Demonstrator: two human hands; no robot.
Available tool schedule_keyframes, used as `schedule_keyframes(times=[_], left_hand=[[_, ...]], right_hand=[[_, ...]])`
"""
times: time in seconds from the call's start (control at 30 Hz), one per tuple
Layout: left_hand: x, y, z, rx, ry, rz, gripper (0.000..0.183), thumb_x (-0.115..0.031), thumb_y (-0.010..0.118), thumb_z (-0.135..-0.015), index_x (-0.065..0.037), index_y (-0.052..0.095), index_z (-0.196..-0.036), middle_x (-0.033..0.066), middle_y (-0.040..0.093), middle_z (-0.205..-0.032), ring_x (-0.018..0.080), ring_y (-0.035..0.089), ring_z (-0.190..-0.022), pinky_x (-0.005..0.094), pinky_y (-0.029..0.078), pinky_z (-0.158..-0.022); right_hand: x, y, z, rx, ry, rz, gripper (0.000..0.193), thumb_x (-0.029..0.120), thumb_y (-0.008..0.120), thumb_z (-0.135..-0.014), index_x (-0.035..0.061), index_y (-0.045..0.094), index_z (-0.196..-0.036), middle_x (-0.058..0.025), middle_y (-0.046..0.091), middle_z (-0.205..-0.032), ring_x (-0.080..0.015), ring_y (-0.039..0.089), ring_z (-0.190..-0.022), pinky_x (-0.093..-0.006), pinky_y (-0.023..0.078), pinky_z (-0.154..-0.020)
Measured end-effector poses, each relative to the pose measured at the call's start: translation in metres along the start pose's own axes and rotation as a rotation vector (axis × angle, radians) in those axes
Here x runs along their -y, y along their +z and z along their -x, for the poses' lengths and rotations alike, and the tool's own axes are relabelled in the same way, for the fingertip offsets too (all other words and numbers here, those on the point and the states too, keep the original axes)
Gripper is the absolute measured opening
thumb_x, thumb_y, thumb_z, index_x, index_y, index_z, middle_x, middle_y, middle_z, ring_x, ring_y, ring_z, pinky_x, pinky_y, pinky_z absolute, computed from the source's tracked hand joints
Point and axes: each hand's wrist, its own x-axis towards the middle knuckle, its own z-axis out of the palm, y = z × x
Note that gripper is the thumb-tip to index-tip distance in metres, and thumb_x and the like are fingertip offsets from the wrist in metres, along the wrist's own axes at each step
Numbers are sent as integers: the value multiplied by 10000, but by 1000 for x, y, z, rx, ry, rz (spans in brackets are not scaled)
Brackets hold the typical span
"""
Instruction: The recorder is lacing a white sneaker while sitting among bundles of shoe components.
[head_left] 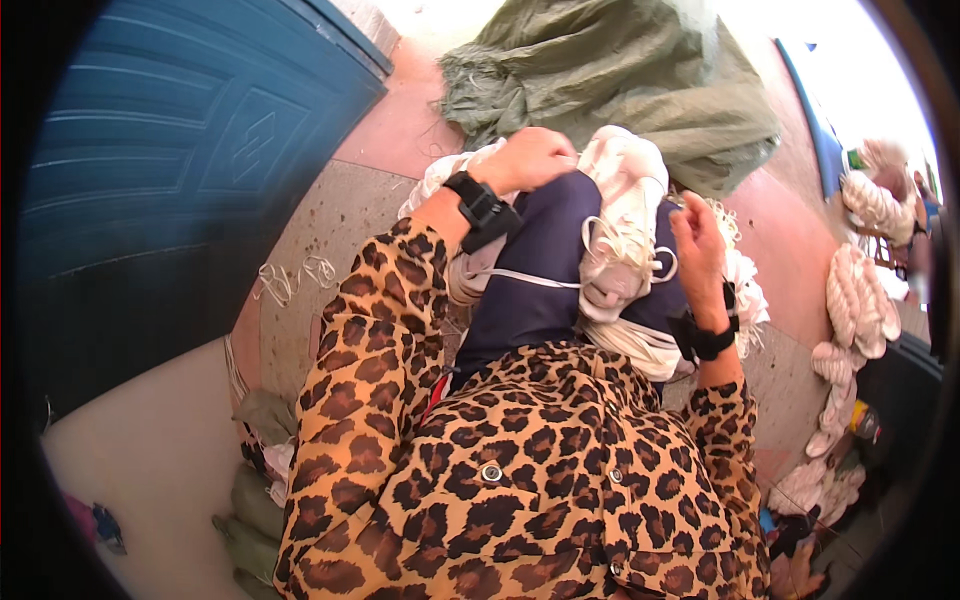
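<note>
A long bundle of white cloth (pixel 622 180), possibly knitted gloves, stands between my knees in dark trousers. Loops of white cord (pixel 600 240) lie across its near end, and one strand crosses my left thigh. My left hand (pixel 535 158) is over the left knee beside the bundle's far part. Its fingers are curled in, and whatever they may hold is hidden. To the right of the bundle, my right hand (pixel 702 240) is raised above the right knee with its fingers bent and apart. Nothing shows in it.
Ahead lies a large green woven sheet (pixel 600 80). A blue panelled door (pixel 190 130) is at the left, with loose white strings (pixel 295 280) on the floor near it. More white knotted bundles (pixel 858 300) lie along the right side. White fringed material (pixel 740 280) lies beside my right leg.
</note>
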Motion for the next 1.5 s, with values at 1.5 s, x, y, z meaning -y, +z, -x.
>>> schedule_keyframes(times=[1.5], left_hand=[[-80,-75,104,-800,-110,359,455,21,519,-728,6,400,-1167,70,559,-770,73,470,-521,220,361,-428]], right_hand=[[74,144,16,483,-618,220,465,243,635,-731,-58,478,-1050,-208,547,-926,-353,529,-865,-414,435,-741]])
